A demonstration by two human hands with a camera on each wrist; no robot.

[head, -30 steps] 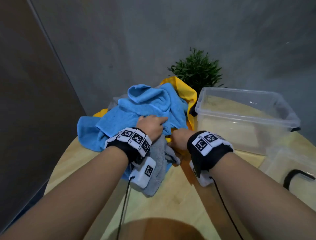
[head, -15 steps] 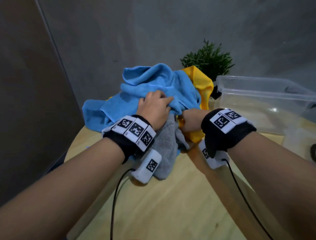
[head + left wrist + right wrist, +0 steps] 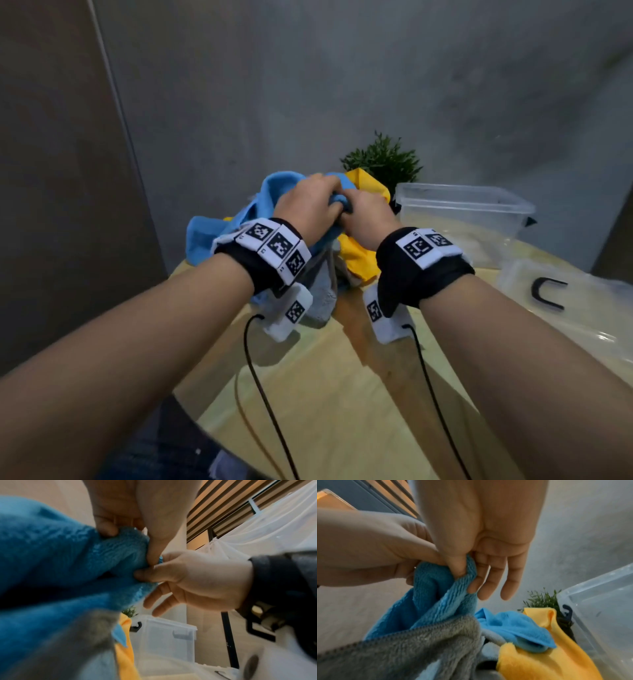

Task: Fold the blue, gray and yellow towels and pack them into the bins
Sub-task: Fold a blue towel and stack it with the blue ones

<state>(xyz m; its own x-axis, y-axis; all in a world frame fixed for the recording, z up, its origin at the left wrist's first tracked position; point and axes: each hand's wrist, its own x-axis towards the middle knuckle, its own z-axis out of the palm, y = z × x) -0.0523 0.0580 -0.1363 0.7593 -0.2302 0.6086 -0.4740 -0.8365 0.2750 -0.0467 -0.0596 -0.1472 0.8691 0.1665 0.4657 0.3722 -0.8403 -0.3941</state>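
Note:
Both hands meet at the top of the towel pile, above the round wooden table (image 3: 325, 394). My left hand (image 3: 310, 205) grips a bunched part of the blue towel (image 3: 212, 236), thumb and fingers curled round it (image 3: 130, 534). My right hand (image 3: 364, 219) pinches the same towel's edge between thumb and forefinger (image 3: 464, 577), its other fingers straight. The blue towel (image 3: 436, 595) hangs lifted from both grips. A gray towel (image 3: 320, 291) droops below it, and a yellow towel (image 3: 359, 253) lies under my right wrist.
A clear plastic bin (image 3: 462, 205) stands at the back right, next to the pile. A second clear bin (image 3: 565, 308) with a black clip sits at the right edge. A small green plant (image 3: 383, 161) stands behind the towels, by a gray wall.
Both hands have risen and come together. The right hand left the lower part of the pile and took the blue towel's edge beside the left hand; the blue towel is lifted.

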